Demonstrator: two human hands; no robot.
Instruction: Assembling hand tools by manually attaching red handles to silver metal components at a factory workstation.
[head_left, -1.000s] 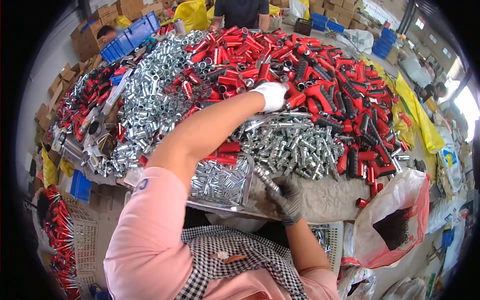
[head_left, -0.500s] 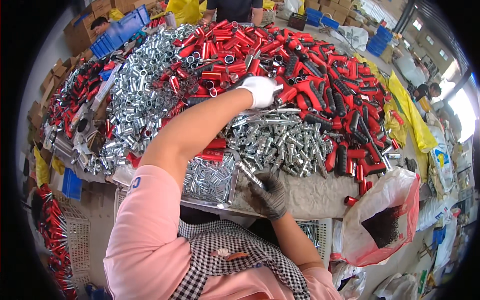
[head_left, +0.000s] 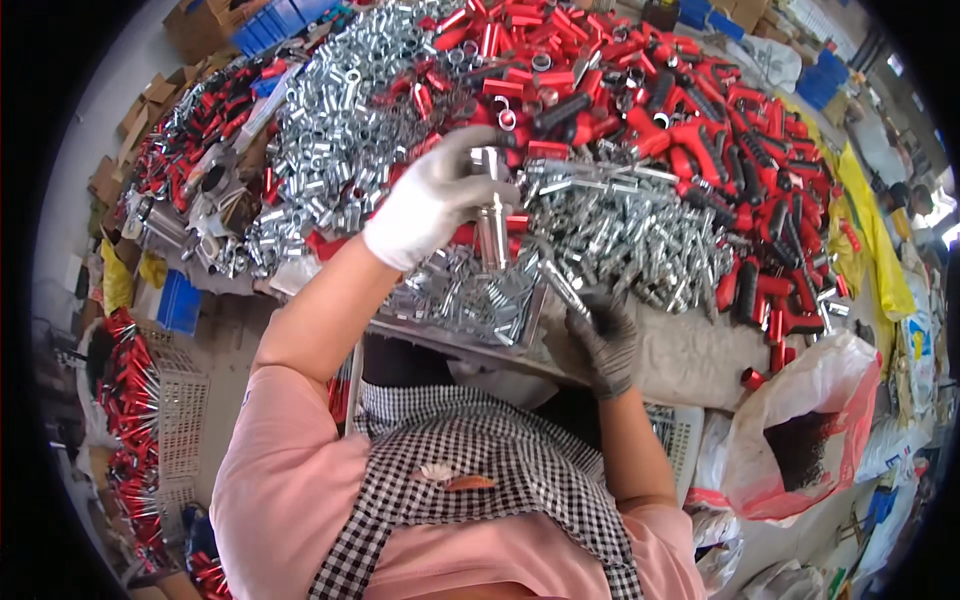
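1. While heaped parts cover most of the table [head_left: 690, 355], a strip of its dull grey-brown surface shows near the front edge, toward the person's right.
2. Around it lie a grey floor [head_left: 235, 345], a pale wall [head_left: 100, 130] at far left and cardboard boxes [head_left: 195, 35] at upper left; yellow sheeting [head_left: 875, 260] runs along the table's right side.
3. A white-and-red sack [head_left: 790, 385] gapes over dark contents near the right front corner, and a perforated plastic basket [head_left: 180, 420] stands at lower left.
4. Held up before the person, a shiny metal tube [head_left: 493, 240] overlaps the shallow tray [head_left: 535, 318] of small metal pins in this view; its long axis is nearly vertical in the picture, the lower end pointing toward the person.
5. White-gloved, the left hand [head_left: 430, 200] curls its fingers around the tube's upper part, leaving the lower end exposed.
6. Dark-gloved, the right hand [head_left: 605, 340] grips a slim metal rod [head_left: 563, 285], which slants up and leftward to a curved end near the tray.
7. Beyond the hands spread silvery sleeves [head_left: 330, 150], metal fittings [head_left: 640, 235] and red pistol-shaped housings [head_left: 700, 150].
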